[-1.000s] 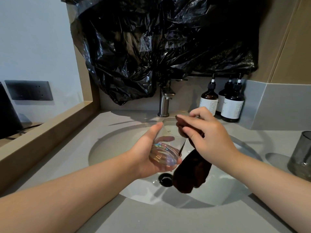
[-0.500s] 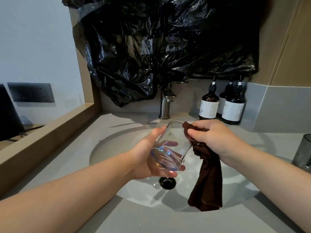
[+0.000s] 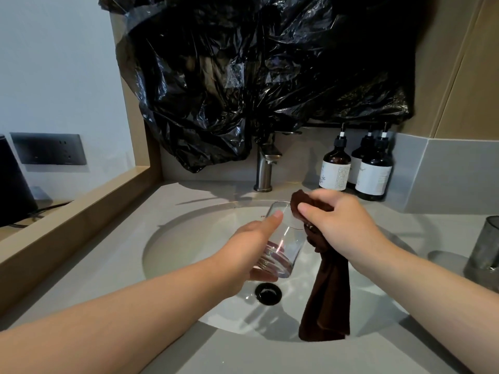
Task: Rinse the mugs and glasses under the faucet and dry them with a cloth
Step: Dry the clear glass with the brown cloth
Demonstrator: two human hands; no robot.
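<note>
My left hand (image 3: 247, 249) grips a clear drinking glass (image 3: 286, 244) over the white sink basin (image 3: 183, 247), with the glass tilted so its mouth points away and up. My right hand (image 3: 340, 228) holds a dark brown cloth (image 3: 328, 298) beside the glass rim; the cloth's top is bunched at the rim and the rest hangs down over the basin. The steel faucet (image 3: 266, 168) stands behind the basin with no water running. A second, grey-tinted glass (image 3: 484, 249) stands on the counter at the far right.
Three dark pump bottles (image 3: 359, 171) stand at the back right of the grey counter (image 3: 135, 287). A black plastic sheet (image 3: 256, 71) covers the wall above the faucet. The drain (image 3: 267, 293) sits below the glass. A wooden ledge (image 3: 73, 214) borders the left.
The right hand drew the cloth out of the glass and now holds it at the rim's right side. The left hand tipped the glass more upright.
</note>
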